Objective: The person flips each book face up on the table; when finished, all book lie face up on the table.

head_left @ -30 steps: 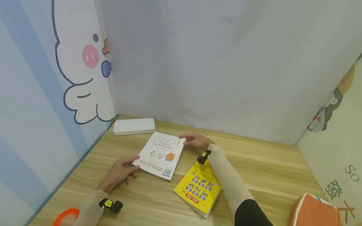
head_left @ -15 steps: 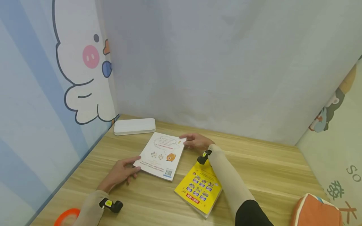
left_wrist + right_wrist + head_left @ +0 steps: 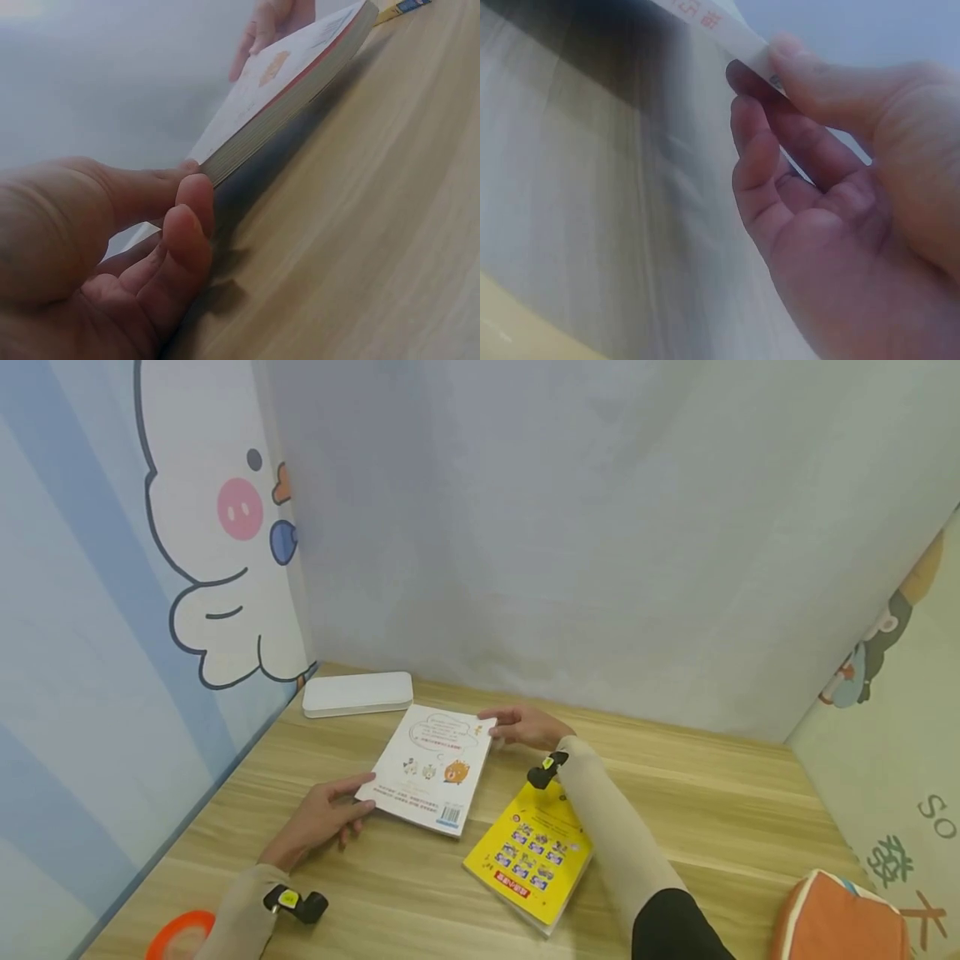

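Note:
A white book (image 3: 424,768) with a cartoon bear and a barcode on its cover is held between both hands. At its near left corner the left hand (image 3: 321,817) pinches it between thumb and fingers. The right hand (image 3: 528,727) grips the far right corner, thumb on one face and fingers beneath, as the right wrist view shows. In the left wrist view the book's page edge (image 3: 285,112) stands off the tabletop, with a shadow under it. A yellow book (image 3: 528,860) lies on the table, its far end partly covered by the right forearm and wrist camera.
A white flat case (image 3: 357,694) lies at the back left of the wooden table (image 3: 720,827), just behind the white book. An orange ring-shaped object (image 3: 178,930) is at the front left, an orange fabric pouch (image 3: 842,922) at the front right. A grey curtain closes the back.
The white book's far end and the right hand have shifted slightly up and away. Both hands keep their hold. The yellow book looks unmoved.

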A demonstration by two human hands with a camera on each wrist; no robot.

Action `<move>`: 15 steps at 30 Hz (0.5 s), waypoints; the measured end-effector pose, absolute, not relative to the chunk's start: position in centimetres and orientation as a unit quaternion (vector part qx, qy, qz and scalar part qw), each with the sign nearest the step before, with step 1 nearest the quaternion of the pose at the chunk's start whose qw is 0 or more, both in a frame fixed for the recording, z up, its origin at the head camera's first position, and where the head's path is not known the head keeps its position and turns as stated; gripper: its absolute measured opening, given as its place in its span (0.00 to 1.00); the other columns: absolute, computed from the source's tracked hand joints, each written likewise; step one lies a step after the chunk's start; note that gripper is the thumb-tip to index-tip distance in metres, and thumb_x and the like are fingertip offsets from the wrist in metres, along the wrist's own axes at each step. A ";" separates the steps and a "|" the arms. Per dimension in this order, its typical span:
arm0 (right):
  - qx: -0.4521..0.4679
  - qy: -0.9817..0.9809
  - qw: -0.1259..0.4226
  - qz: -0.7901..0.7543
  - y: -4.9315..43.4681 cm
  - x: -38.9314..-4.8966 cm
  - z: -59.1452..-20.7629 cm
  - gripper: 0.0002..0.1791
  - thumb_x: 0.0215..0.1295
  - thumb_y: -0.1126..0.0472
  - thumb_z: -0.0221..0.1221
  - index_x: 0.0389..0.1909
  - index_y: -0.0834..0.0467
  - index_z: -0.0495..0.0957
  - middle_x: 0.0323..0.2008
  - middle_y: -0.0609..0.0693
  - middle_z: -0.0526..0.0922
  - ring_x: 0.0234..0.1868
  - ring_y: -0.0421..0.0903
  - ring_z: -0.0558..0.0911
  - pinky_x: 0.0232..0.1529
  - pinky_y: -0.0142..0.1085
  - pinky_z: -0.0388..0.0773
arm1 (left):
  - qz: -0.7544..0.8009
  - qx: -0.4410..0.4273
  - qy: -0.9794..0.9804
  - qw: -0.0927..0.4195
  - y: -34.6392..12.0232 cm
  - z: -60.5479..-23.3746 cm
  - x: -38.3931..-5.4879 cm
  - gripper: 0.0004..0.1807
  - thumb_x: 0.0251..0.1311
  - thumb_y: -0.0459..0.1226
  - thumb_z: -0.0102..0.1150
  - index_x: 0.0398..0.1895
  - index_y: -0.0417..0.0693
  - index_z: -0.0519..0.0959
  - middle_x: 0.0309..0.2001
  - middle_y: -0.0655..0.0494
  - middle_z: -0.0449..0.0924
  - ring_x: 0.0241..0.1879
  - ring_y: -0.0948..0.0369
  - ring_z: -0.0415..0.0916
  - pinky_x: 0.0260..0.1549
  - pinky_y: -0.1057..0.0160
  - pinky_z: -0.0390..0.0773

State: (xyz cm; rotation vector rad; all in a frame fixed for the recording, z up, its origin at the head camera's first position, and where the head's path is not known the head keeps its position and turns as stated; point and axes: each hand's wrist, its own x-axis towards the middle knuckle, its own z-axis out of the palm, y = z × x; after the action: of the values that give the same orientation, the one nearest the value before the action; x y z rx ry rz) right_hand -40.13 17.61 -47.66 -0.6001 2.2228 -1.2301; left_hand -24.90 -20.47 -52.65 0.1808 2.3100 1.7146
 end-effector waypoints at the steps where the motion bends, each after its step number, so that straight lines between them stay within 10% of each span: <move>1: -0.224 0.823 0.260 -0.452 17.6 -40.0 -47.5 0.27 0.77 0.58 0.57 0.74 0.50 0.70 0.70 0.56 0.76 0.67 0.53 0.77 0.70 0.49 0.76 | 0.592 0.067 0.793 0.130 -20.5 -52.7 -24.9 0.35 0.68 0.41 0.66 0.75 0.40 0.67 0.23 0.54 0.79 0.19 0.64 0.72 0.18 0.67 0.79; 15: -0.237 0.825 0.256 -0.445 18.1 -39.6 -45.9 0.25 0.76 0.57 0.59 0.72 0.52 0.73 0.74 0.53 0.72 0.74 0.55 0.73 0.74 0.49 0.72 | 0.594 0.065 0.783 0.170 -20.8 -52.6 -24.9 0.35 0.69 0.42 0.65 0.76 0.42 0.66 0.24 0.55 0.79 0.24 0.64 0.75 0.21 0.67 0.80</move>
State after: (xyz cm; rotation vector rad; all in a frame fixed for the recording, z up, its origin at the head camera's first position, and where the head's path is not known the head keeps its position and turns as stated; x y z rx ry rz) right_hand -39.63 18.12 -45.89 -0.6425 2.2392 -1.2073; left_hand -24.89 -20.77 -52.60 0.1842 2.2261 1.6887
